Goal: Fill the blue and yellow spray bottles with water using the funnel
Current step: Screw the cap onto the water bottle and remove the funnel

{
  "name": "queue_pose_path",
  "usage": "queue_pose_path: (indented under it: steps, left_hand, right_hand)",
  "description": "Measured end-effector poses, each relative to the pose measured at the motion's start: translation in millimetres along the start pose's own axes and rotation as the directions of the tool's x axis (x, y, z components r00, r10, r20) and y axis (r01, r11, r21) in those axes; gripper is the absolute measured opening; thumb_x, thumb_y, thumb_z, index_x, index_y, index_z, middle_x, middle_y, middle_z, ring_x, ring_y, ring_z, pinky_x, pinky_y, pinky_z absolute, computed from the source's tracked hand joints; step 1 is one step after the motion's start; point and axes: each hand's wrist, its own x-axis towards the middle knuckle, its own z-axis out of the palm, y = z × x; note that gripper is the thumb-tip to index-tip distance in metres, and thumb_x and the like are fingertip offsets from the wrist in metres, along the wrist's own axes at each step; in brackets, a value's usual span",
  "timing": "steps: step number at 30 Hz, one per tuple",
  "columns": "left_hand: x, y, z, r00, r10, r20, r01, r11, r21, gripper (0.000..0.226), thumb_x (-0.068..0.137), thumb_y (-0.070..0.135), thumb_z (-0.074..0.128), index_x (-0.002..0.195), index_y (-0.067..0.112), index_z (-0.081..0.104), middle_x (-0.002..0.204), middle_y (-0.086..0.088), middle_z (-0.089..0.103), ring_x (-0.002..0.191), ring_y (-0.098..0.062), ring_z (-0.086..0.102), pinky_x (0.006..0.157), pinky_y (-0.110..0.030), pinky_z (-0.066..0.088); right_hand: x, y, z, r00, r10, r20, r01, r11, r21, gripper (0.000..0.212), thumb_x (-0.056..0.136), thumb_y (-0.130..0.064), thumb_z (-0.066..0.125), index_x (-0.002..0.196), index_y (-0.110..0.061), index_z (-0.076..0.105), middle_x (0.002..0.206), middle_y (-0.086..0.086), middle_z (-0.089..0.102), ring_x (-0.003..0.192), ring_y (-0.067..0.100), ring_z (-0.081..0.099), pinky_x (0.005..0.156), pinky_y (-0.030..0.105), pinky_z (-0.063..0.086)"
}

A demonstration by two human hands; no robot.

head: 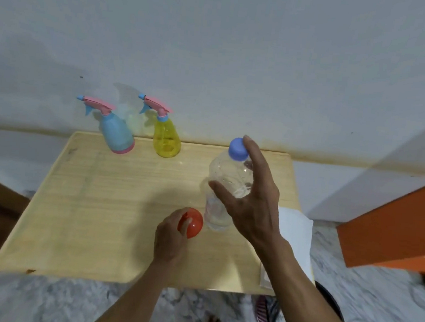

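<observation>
The funnel (192, 222) is a small red plastic piece, near the front middle of the bench (87, 201), just beside the base of the water bottle (225, 187). Judged light, rigid and smooth; likely slippery if wet. Best taken at the wide rim, with the spout left free for a bottle neck.

The water bottle is clear thin plastic with a blue cap (238, 149) on, upright at right centre. Water level cannot be read. Judged soft-walled: a hard squeeze would buckle it, and once uncapped would spill. Best held around the mid-body.

The blue sprayer (117, 133) and yellow sprayer (166, 139) stand at the far edge by the wall, side by side, apart from each other, both with pink trigger heads fitted. These heads must come off before filling. The yellow one looks empty, so light and easily tipped; the blue one is opaque, contents unknown.

Left hand (170, 236): fingers curled over the funnel, gripping it on or just above the bench.

Right hand (251, 195): fingers spread wide, one fingertip at the cap, thumb at the bottle's near side. Whether it actually bears on the bottle cannot be told; no closed grip is evident.

Filling is not yet begun.
</observation>
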Motion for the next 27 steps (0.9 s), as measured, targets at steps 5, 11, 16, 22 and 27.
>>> queue_pose_path:
  steps: [5, 11, 16, 22, 27]
  left_hand:
    - [-4, 3, -24, 1.000, 0.014, -0.025, -0.013, 1.000, 0.019, 0.023, 0.091, 0.023, 0.065, 0.109, 0.012, 0.073, 0.098, -0.008, 0.077, 0.084, -0.029, 0.072, 0.076, -0.021, 0.043]
    - [12, 24, -53, 0.996, 0.070, -0.057, -0.070, 0.997, 0.014, 0.022, 0.089, 0.016, 0.071, 0.111, 0.011, 0.073, 0.105, -0.009, 0.076, 0.096, -0.029, 0.071, 0.082, -0.022, 0.044]
    - [58, 53, -51, 0.988, 0.135, -0.069, -0.134, 0.991, 0.015, 0.021, 0.091, 0.014, 0.069, 0.111, 0.009, 0.073, 0.108, -0.011, 0.075, 0.098, -0.032, 0.069, 0.081, -0.024, 0.041]
    - [125, 80, -19, 0.983, 0.162, -0.080, -0.161, 0.987, 0.029, 0.021, 0.090, 0.011, 0.068, 0.110, 0.011, 0.073, 0.104, -0.010, 0.075, 0.094, -0.034, 0.068, 0.078, -0.024, 0.039]
    - [175, 86, 11, 0.991, 0.125, -0.044, -0.123, 0.991, 0.045, 0.022, 0.087, 0.009, 0.070, 0.109, 0.010, 0.073, 0.101, -0.012, 0.075, 0.092, -0.034, 0.068, 0.077, -0.025, 0.039]
  right_hand:
    - [-1, -12, -4, 0.982, 0.186, 0.003, -0.186, 0.981, 0.049, 0.086, 0.078, -0.026, 0.087, 0.143, -0.049, 0.035, 0.140, -0.022, 0.050, 0.124, 0.007, 0.052, 0.099, 0.017, 0.042]
    - [7, -11, -13, 0.959, 0.241, -0.150, -0.233, 0.970, 0.068, 0.082, 0.078, -0.026, 0.087, 0.143, -0.042, 0.040, 0.139, -0.020, 0.053, 0.115, 0.010, 0.058, 0.097, 0.042, 0.051]
    - [43, 0, -28, 0.942, 0.253, -0.222, -0.243, 0.967, 0.072, 0.082, 0.077, -0.026, 0.086, 0.141, -0.045, 0.039, 0.139, -0.021, 0.053, 0.109, 0.010, 0.059, 0.092, 0.045, 0.054]
    - [102, 32, -30, 0.949, 0.193, -0.249, -0.189, 0.981, 0.043, 0.078, 0.080, -0.024, 0.084, 0.143, -0.038, 0.041, 0.133, -0.037, 0.046, 0.118, 0.014, 0.058, 0.100, 0.040, 0.050]
    - [144, 66, -17, 0.948, 0.193, -0.253, -0.188, 0.981, 0.045, 0.076, 0.080, -0.023, 0.084, 0.144, -0.032, 0.044, 0.135, -0.024, 0.049, 0.120, 0.012, 0.056, 0.101, 0.034, 0.047]
